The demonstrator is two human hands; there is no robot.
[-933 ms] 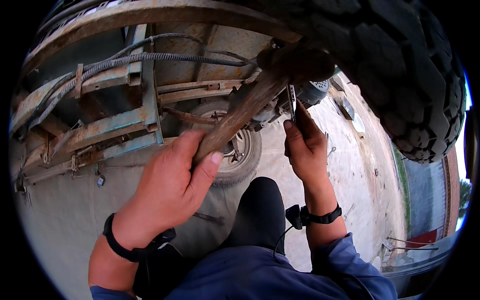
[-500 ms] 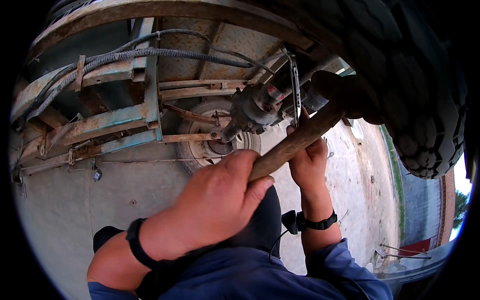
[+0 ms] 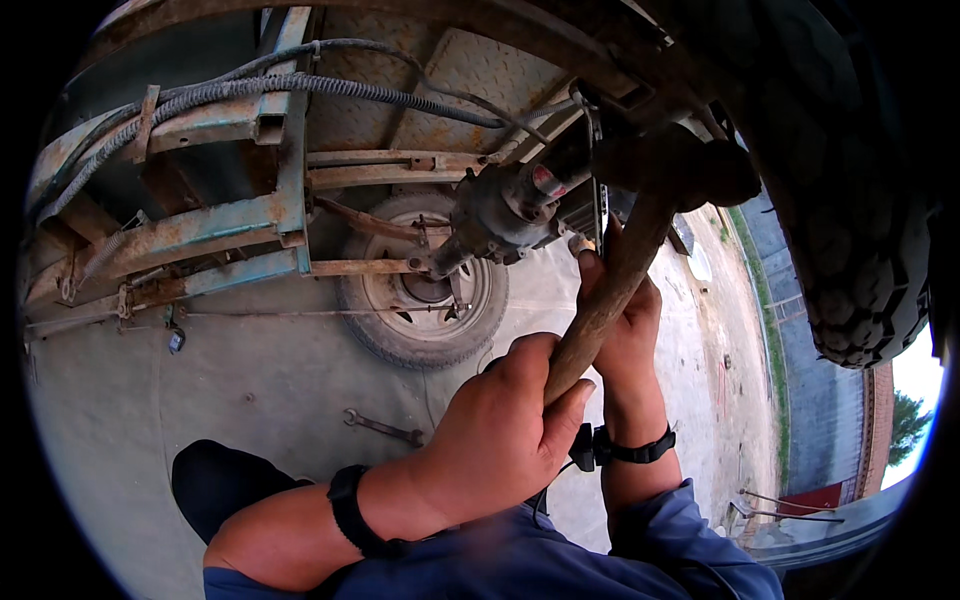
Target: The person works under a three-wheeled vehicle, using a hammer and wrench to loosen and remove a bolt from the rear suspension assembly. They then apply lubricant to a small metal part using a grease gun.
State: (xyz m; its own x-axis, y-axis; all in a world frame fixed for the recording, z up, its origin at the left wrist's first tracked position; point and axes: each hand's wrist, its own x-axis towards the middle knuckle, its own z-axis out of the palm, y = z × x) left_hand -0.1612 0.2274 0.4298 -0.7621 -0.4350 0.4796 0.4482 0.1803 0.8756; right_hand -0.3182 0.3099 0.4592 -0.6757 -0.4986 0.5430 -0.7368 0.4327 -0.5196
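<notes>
My left hand [image 3: 500,430] is closed round the wooden handle of a hammer [image 3: 612,290]. The hammer slants up and to the right, and its dark head is raised just under the big tyre. Behind the handle, my right hand [image 3: 632,335] grips the lower end of a slim, shiny wrench [image 3: 599,205], its fingers partly covered. That wrench stands nearly upright beside the greasy axle housing [image 3: 495,215]. Its upper end reaches into shadow near the frame, so what it sits on cannot be made out.
A black treaded tyre [image 3: 860,270] hangs close at the upper right. Rusty, blue-painted frame beams [image 3: 200,240] and a corrugated cable sleeve [image 3: 350,92] run along the left. Another wheel [image 3: 430,335] is beyond the axle. A spanner [image 3: 383,427] lies on the concrete floor [image 3: 270,390].
My left hand has shifted right, and the hammer has swung to a steeper angle, its head now further left. The spanner on the floor has come into view.
</notes>
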